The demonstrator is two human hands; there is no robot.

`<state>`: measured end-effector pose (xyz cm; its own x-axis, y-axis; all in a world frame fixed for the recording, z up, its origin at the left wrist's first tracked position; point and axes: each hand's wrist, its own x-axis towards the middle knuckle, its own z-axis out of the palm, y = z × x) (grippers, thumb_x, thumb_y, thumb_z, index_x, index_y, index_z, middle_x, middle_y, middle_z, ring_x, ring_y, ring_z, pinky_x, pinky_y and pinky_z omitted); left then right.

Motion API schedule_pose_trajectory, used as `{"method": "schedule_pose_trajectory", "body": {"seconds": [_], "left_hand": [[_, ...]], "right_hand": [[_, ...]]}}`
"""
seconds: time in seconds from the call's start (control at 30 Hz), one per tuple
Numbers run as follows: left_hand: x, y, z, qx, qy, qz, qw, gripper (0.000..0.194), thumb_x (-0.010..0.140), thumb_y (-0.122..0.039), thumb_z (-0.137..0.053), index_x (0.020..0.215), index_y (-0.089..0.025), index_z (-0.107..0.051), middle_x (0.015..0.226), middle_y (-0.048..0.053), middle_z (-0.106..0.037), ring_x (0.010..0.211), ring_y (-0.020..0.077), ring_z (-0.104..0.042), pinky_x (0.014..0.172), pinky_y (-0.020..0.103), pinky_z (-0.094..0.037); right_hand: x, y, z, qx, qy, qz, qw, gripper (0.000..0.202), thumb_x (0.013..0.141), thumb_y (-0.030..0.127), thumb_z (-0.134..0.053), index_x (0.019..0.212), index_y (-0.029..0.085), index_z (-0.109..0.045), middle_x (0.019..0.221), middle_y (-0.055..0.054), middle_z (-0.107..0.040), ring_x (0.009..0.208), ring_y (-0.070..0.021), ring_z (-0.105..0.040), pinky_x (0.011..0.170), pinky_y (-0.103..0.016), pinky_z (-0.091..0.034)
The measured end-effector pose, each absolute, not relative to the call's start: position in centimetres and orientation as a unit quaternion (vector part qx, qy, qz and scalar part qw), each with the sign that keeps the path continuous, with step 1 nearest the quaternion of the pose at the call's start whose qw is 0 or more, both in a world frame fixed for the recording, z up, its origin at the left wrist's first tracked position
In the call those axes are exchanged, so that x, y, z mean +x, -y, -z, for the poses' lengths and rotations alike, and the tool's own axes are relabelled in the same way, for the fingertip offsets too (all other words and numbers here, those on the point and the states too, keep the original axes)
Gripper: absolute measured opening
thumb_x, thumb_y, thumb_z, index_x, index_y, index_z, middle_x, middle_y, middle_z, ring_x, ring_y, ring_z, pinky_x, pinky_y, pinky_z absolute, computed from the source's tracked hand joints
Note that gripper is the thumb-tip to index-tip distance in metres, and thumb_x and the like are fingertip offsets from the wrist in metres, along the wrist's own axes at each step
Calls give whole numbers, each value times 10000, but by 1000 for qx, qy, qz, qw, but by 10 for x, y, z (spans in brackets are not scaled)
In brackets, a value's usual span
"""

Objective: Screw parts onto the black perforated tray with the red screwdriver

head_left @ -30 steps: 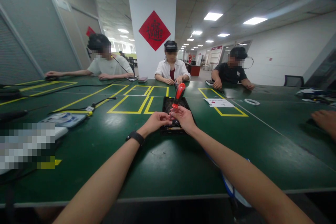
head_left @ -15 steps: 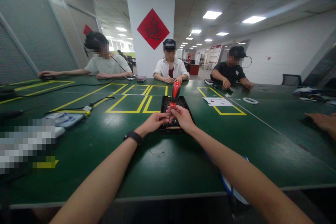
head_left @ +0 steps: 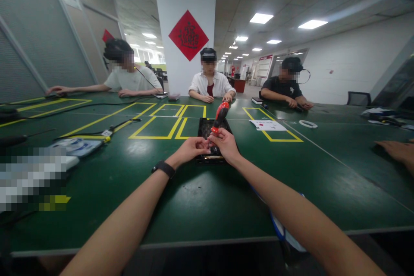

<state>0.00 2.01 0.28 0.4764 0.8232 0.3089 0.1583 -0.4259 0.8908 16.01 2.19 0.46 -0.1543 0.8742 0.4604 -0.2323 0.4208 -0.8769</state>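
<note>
A screwdriver (head_left: pixel 221 115) with a red and black handle leans up and to the right, its handle end pointing away from me. My right hand (head_left: pixel 225 143) pinches it just below the handle. Close by on the left, my left hand (head_left: pixel 195 147) has its fingers pressed together around the lower end of the screwdriver; whatever sits between those fingertips is too small to make out. Beneath both hands lies an open black box-shaped case (head_left: pixel 211 161) on the green table, its inside partly hidden by my hands.
Yellow tape rectangles (head_left: pixel 155 138) mark the green table (head_left: pixel 181 207). A printed paper (head_left: pixel 268 125) and a white ring (head_left: pixel 308 124) lie to the right. A flat pouch (head_left: pixel 79 146) and another screwdriver (head_left: pixel 16 140) are at left. Three people sit across; another person's hand (head_left: pixel 396 153) rests at far right.
The screwdriver has tilted further to the right, its handle end shifting right and slightly down. My left fingers have closed in nearer the shaft. The case has stayed in place.
</note>
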Motion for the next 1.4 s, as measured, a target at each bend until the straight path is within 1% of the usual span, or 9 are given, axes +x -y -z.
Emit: {"method": "schedule_pose_trajectory", "body": {"seconds": [0.4,0.57,0.73,0.83,0.93,1.03,1.13,1.2,1.4], "left_hand": [[-3,-25,-1,764,-275,-368,453,236,716,-299,-597,828,-93,-628,780,48,-642,724,132,-564,744,261,-426],[-4,-22,-8,787,-273,-345,432,271,754,-354,-547,771,-95,-626,765,52,-637,735,139,-559,760,268,-424],[-7,-24,-6,766,-325,-420,363,389,837,-420,-380,928,-120,-610,883,69,-642,833,165,-565,818,300,-421],[-12,-32,6,739,-389,-472,282,407,844,-429,-346,1030,-159,-587,1065,66,-602,1030,186,-508,942,322,-350],[-19,-47,19,723,-443,-463,257,432,847,-442,-318,1082,-175,-563,1157,50,-560,1097,179,-471,980,316,-315],[-23,-64,27,689,-505,-467,228,460,854,-457,-279,1101,-179,-550,1189,50,-544,1114,180,-462,971,318,-321],[-20,-77,32,689,-558,-413,206,446,850,-458,-290,1020,-178,-592,1112,62,-593,1053,198,-510,923,320,-361],[-17,-80,34,680,-605,-372,181,437,825,-493,-334,999,-195,-601,1062,66,-619,999,227,-542,882,345,-384],[-13,-81,39,707,-587,-365,148,475,805,-478,-400,1191,-214,-481,1156,72,-576,1041,228,-531,890,352,-383]], "right_hand": [[163,-21,-5,-235,626,-500,550,366,683,337,-636,995,158,-572,881,-63,-650,775,-147,-623,688,-292,-523],[163,-23,-3,-248,605,-501,568,330,618,299,-693,886,137,-588,790,-37,-640,670,-128,-612,627,-275,-516],[161,-23,-5,-252,574,-492,604,306,581,293,-722,797,156,-555,716,14,-588,605,-91,-565,572,-227,-486],[166,-26,-11,-244,529,-536,611,270,652,346,-669,798,163,-535,644,30,-527,538,-67,-516,488,-187,-430],[179,-34,-18,-251,519,-565,590,265,760,415,-537,844,163,-529,515,69,-378,382,-39,-336,377,-169,-309],[199,-45,-21,-382,579,-451,562,285,853,403,-359,883,167,-517,490,65,-347,359,-59,-299,388,-190,-299],[219,-51,-21,-581,627,-196,480,275,868,347,-329,882,153,-524,664,-45,-541,596,-135,-530,577,-257,-413],[232,-53,-19,-677,629,-83,374,281,861,339,-349,932,133,-526,831,-131,-596,787,-211,-580,694,-325,-422],[255,-55,-5,-759,626,-44,175,286,830,334,-394,934,139,-576,951,-172,-611,879,-281,-595,697,-371,-436]]}}
